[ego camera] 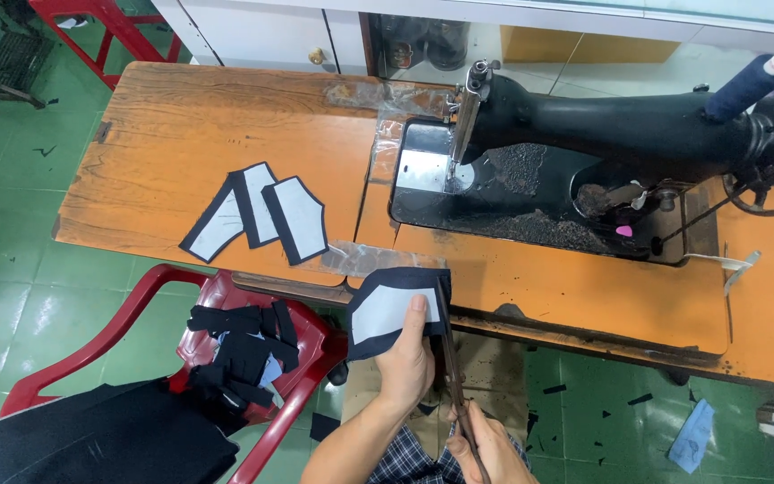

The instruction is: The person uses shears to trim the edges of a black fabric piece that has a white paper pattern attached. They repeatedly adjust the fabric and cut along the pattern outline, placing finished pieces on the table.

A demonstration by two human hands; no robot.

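A: Closest in, bottom of the view, the right hand (485,448) is wrapped round the handles of a long pair of scissors (452,363), fingers curled shut on them, blades running up and away from the body.

B: And the left?

A: The left hand (408,358) is just above it, pinching a fabric piece (396,309). Thumb flat on top, on the pale lining; the other fingers sit underneath, out of sight, so I can't tell how they lie. The piece is dark navy with a light grey centre, held in the air just off the near edge of the table, and the scissor blades run along its right edge, touching it.

B: What's off to the side?

A: Left of the hands, a red plastic chair (306,358) with a heap of dark fabric scraps (239,345) on its seat, and a dark cloth (100,439) draped over the chair's near part.

B: Further out?

A: The orange wooden table (181,134). Three more cut pieces (257,213) lie on it, fanned and overlapping, same navy borders with pale centres. To their right, the black sewing machine (584,125) sits on the table, needle over its metal plate, with a dark blue thread spool (745,85) at the far right. Green tiled floor (11,269) all around.
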